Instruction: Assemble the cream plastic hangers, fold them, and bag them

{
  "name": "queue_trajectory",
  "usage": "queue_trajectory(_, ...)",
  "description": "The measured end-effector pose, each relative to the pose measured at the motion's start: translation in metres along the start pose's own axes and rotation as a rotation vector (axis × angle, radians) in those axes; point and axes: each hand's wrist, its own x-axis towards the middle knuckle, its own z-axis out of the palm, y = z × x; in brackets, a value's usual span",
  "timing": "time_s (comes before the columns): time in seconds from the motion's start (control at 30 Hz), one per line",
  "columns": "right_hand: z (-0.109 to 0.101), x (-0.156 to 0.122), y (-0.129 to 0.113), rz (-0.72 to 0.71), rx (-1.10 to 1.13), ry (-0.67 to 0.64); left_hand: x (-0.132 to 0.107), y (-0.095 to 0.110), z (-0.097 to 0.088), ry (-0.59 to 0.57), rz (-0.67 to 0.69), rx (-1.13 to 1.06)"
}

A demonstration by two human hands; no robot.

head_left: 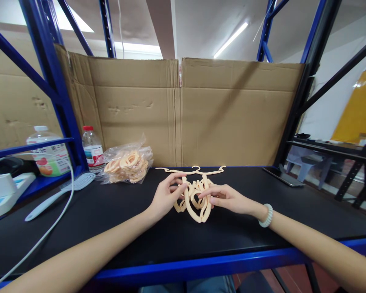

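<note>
Between my hands a cream-coloured curved plastic piece (192, 212), shaped like a folded hanger, is held up in a V with its joined point low. My left hand (168, 192) pinches its left arm near the top. On the other side, my right hand (224, 198) grips the right arm with thumb and fingers. Behind it lie several more cream plastic pieces (179, 206), partly hidden by the held one. Farther back, a flat cream clothes hanger (196, 171) with a hook lies on the black tabletop (134, 240).
A clear bag of cream plastic pieces (129, 165) sits at the back left, beside a red-capped bottle (92, 148). A pale hairbrush (61, 194), a white cable (67, 203) and a power strip (10, 193) occupy the left. A phone-like tablet (283, 176) lies right. Cardboard (232, 114) stands behind.
</note>
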Motion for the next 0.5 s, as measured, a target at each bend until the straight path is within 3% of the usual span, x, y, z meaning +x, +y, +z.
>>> queue_trajectory(0.1, 0.0017, -0.0007, -0.0025, 0.000, -0.011, -0.033, -0.0015, -0.0014, 0.0013, -0.019, 0.005, -0.010)
queue_trajectory(0.4, 0.0037, 0.0004, -0.0023, 0.033, 0.089, 0.050, 0.0006, -0.0026, 0.0021, -0.061, 0.032, -0.045)
queue_trajectory(0.5, 0.0063, 0.0002, -0.0027, 0.011, 0.111, 0.010, -0.0008, 0.0005, 0.0048, -0.092, 0.050, -0.025)
